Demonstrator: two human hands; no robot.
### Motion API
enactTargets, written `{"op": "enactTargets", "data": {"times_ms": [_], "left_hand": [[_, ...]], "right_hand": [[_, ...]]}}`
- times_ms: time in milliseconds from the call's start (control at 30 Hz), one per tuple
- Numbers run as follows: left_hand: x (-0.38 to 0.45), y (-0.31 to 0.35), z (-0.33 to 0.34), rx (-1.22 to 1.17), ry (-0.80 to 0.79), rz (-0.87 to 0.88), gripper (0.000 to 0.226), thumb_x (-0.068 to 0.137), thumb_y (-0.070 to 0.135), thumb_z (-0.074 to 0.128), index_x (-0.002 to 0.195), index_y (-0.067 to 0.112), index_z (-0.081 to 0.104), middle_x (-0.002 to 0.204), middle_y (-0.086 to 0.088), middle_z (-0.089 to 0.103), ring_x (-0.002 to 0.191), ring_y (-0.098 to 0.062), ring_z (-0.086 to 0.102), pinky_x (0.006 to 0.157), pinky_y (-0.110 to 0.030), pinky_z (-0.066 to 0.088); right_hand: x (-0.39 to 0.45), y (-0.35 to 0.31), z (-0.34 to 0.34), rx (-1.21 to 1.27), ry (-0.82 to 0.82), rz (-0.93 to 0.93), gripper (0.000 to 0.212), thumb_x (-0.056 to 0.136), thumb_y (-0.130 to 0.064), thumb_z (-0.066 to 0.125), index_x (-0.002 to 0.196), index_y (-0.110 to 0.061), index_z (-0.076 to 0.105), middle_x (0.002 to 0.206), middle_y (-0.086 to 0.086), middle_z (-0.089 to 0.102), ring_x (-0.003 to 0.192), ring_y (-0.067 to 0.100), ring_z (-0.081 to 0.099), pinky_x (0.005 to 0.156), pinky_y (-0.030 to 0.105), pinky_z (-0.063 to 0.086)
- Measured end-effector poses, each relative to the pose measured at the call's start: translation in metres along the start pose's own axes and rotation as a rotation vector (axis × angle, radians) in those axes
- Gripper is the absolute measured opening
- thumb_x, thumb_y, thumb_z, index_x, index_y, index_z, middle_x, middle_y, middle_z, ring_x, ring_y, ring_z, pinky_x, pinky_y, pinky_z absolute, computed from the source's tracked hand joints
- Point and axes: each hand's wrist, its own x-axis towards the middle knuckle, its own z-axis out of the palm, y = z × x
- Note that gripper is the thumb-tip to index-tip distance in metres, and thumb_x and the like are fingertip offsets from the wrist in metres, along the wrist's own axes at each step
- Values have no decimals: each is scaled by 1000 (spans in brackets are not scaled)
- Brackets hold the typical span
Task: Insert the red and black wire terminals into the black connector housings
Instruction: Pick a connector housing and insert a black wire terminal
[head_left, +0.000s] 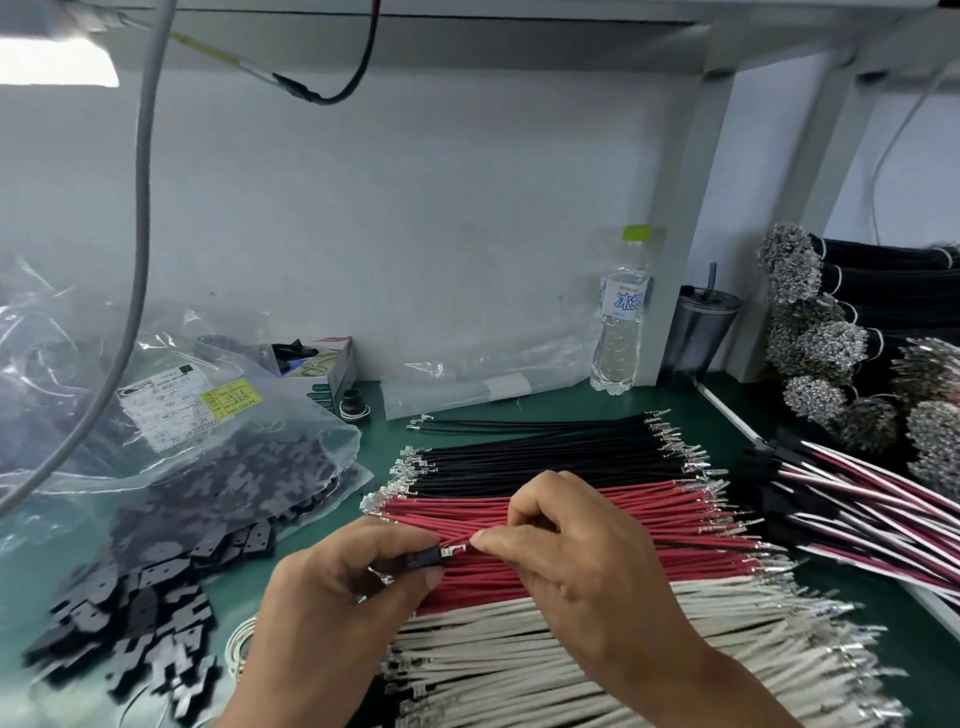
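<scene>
Red wire terminals are the matter in hand: just below the middle of the frame, the right hand pinches one red wire between thumb and forefinger, its small silver terminal pointing left at the mouth of a black connector housing. The left hand grips that housing, fingers curled round it. Terminal and housing look to be touching or very nearly so; whether the metal tip has entered the cavity cannot be told.

Judging by this, the step is the insertion of a red terminal, at its very start. The next move calls for keeping the terminal in line with the cavity and pushing it straight in until it seats, while the left hand holds the housing firm against the push.

The housing is a small, dark, blocky piece, mostly hidden by the fingers. Under the hands lie the red wires in a flat row, the black wires above them toward the centre, and white wires at the lower right, all with bright metal ends. Loose black housings spill from a clear plastic bag at the lower left onto the green table. Finished bundles lie at the right edge.
</scene>
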Motion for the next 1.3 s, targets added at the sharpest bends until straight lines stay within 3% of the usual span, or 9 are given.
{"op": "enactTargets", "data": {"times_ms": [133,333,500,633,867,1100,1233,1300], "left_hand": [[-1,4,-1,-18,-19,-1,34,64,-2,92,75,28,83,77,9,77,62,-15,68,63,-32,55],[1,8,-8,-119,-46,-37,17,61,15,87,75,24,85,75,-1,77,63,-20,68,63,-39,54],[-1,12,-9,64,-128,13,28,64,7,92,76,31,84,77,12,76,65,-6,68,59,-14,50],[1,14,-8,68,-78,-19,31,63,1,92,75,29,84,73,10,75,54,-2,60,52,-20,48],[0,16,-9,98,-98,-35,30,65,6,93,76,32,84,75,13,75,58,-17,62,55,-24,49],[-1,13,-8,97,-139,-40,29,66,6,92,76,32,84,75,17,75,70,-2,69,59,-7,46],[4,6,-4,-3,11,-98,36,69,6,90,79,40,82,71,11,75,54,-2,63,52,-13,49],[7,0,-7,-80,98,-142,37,70,13,89,82,47,80,72,6,77,59,-11,69,56,-18,56]], "right_hand": [[0,-5,1,14,-5,-3,20,87,-11,73,103,-22,78,86,-5,57,76,13,53,52,31,48],[-1,-8,4,171,13,89,19,88,-13,74,103,-24,80,86,-6,57,78,10,55,60,28,50],[-1,-16,9,218,-68,120,16,90,-21,72,104,-24,79,84,-8,54,77,9,54,62,25,48],[-1,-9,6,199,-93,177,15,88,-25,74,103,-24,76,90,-13,57,81,2,55,69,17,47],[-1,-11,9,148,-66,122,4,89,-19,74,90,-16,76,85,-9,60,77,8,58,65,29,52],[-1,-14,13,82,-53,67,5,88,-19,73,88,-16,76,82,-7,59,73,10,56,58,30,50],[10,-9,7,-146,96,58,8,89,-14,77,96,-17,76,89,-5,62,80,15,55,60,27,47],[12,-8,7,-171,118,14,11,91,-12,74,101,-16,75,93,-2,63,82,16,53,61,28,45]]}}
